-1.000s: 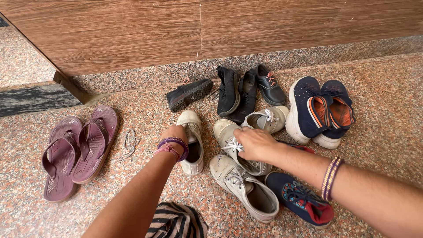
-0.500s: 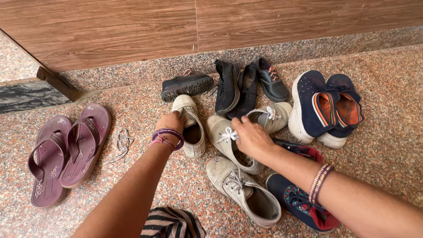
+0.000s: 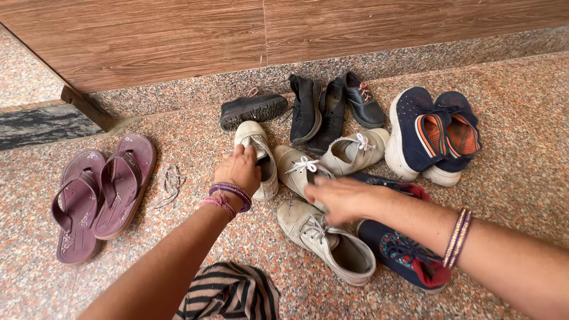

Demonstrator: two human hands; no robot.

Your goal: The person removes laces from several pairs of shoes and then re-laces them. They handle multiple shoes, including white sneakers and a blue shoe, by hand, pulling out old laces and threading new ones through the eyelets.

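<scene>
- No container holding other things is seen; the shoes lie loose on the speckled stone floor, in front of both hands.
- The left hand is laid palm-down over the heel opening of an off-white sneaker, fingers curled onto its rim; whether it is actually gripped cannot be told.
- The right hand is stretched flat, fingers extended leftward, over a second white laced sneaker; nothing is seen clasped in it.
- A third white sneaker lies just beneath the right wrist, and a navy patterned shoe under the right forearm.
- Beyond the right hand, a grey sneaker, black shoes and a navy pair with orange insoles are gathered.
- Well left of the left hand, maroon flip-flops and a loose lace are seen.
</scene>
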